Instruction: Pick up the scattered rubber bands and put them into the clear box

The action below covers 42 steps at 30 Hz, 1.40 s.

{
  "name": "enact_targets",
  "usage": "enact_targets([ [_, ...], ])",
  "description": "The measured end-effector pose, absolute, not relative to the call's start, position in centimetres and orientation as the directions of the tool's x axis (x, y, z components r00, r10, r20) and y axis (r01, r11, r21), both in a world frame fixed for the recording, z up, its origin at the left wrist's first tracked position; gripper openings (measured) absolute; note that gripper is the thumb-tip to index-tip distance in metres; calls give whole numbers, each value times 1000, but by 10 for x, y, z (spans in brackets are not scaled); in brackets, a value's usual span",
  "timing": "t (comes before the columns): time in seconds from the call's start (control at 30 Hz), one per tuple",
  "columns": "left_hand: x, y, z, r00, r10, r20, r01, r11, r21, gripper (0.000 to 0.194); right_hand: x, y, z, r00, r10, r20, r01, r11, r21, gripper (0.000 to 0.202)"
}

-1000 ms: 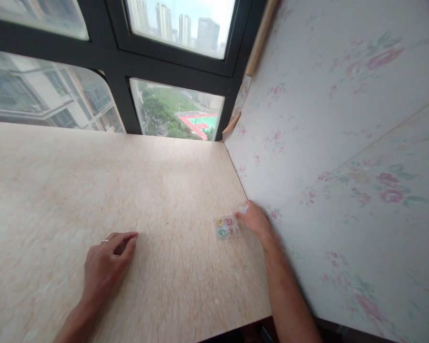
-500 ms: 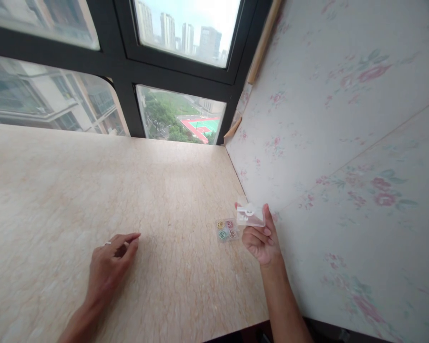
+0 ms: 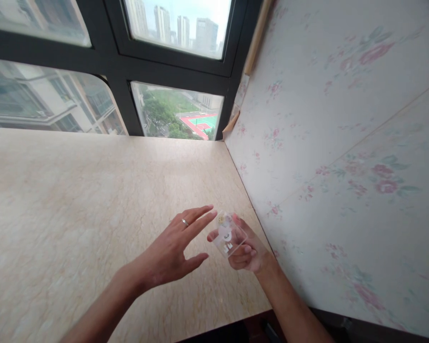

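A clear, flat plastic case (image 3: 229, 242) with white markings is held up and tilted in my right hand (image 3: 248, 252), gripped between thumb and fingers. Close on its left is my left hand (image 3: 177, 245), open with fingers spread and a ring on one finger; its fingertips almost reach the case's edge, and I cannot tell whether they touch it. Behind the case, partly hidden and seen through it, sits a small divided box (image 3: 222, 219) with coloured coils on the pale stone-patterned surface (image 3: 103, 190).
A wall (image 3: 314, 143) with floral paper rises close to the right of my right arm. Dark-framed windows (image 3: 121, 95) stand along the back. The surface's front edge (image 3: 229, 324) runs below my hands, with dark things beneath it.
My right hand has moved left and down, turning the clear case in front of the divided box. My left hand has moved right from the surface towards the case, its fingers spreading.
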<state>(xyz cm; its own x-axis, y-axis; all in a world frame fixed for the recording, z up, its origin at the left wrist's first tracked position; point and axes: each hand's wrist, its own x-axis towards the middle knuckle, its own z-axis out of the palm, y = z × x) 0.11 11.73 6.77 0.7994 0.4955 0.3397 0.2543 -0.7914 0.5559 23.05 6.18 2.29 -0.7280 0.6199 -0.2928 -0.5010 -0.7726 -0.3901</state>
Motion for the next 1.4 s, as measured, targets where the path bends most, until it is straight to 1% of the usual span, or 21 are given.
enact_targets([
  [0.13, 13, 130, 77, 876, 362, 318, 191, -868, 459, 67, 229, 59, 14, -766, 572, -294, -437, -798, -415, 79],
  [0.23, 15, 133, 79, 916, 299, 266, 167, -890, 425, 61, 229, 58, 9, -780, 563, -273, -427, -798, -425, 73],
  [0.3, 15, 134, 77, 928, 280, 244, 164, -899, 406, 59, 230, 58, 7, -782, 563, -268, -426, -796, -429, 69],
  [0.47, 18, 135, 72, 925, 268, 268, 182, -934, 306, 53, 236, 55, 6, -767, 573, -288, -419, -788, -451, 67],
  [0.53, 21, 136, 71, 929, 263, 262, 188, -942, 276, 47, 239, 53, 6, -765, 578, -285, -419, -782, -461, 66],
  [0.6, 24, 135, 71, 938, 250, 239, 183, -945, 271, 37, 241, 51, 5, -770, 581, -263, -427, -776, -464, 63],
  [0.67, 27, 132, 72, 949, 236, 211, 168, -941, 294, 30, 242, 49, 3, -780, 583, -229, -440, -770, -461, 59],
  [0.73, 29, 129, 72, 953, 238, 187, 167, -928, 332, 29, 243, 49, 1, -790, 584, -186, -462, -766, -447, 56],
  [0.87, 29, 123, 69, 952, 269, 145, 196, -902, 386, 41, 243, 51, 0, -790, 601, -123, -507, -753, -419, 49],
  [0.97, 28, 122, 70, 955, 264, 135, 192, -897, 398, 58, 242, 54, 3, -799, 585, -140, -488, -766, -420, 43],
  [1.03, 27, 123, 73, 961, 244, 134, 167, -891, 423, 66, 242, 56, 5, -807, 569, -157, -466, -777, -423, 39],
  [1.13, 27, 122, 79, 966, 225, 130, 127, -844, 521, 71, 240, 57, 8, -810, 564, -161, -458, -779, -429, 31],
  [1.23, 27, 120, 84, 966, 238, 98, 125, -768, 628, 74, 238, 57, 6, -814, 565, -135, -462, -771, -438, 32],
  [1.33, 27, 119, 85, 969, 239, 62, 133, -717, 684, 70, 237, 56, 2, -825, 556, -99, -457, -760, -463, 33],
  [1.4, 26, 119, 85, 969, 240, 56, 132, -701, 701, 72, 237, 55, 0, -823, 561, -94, -451, -744, -493, 34],
])
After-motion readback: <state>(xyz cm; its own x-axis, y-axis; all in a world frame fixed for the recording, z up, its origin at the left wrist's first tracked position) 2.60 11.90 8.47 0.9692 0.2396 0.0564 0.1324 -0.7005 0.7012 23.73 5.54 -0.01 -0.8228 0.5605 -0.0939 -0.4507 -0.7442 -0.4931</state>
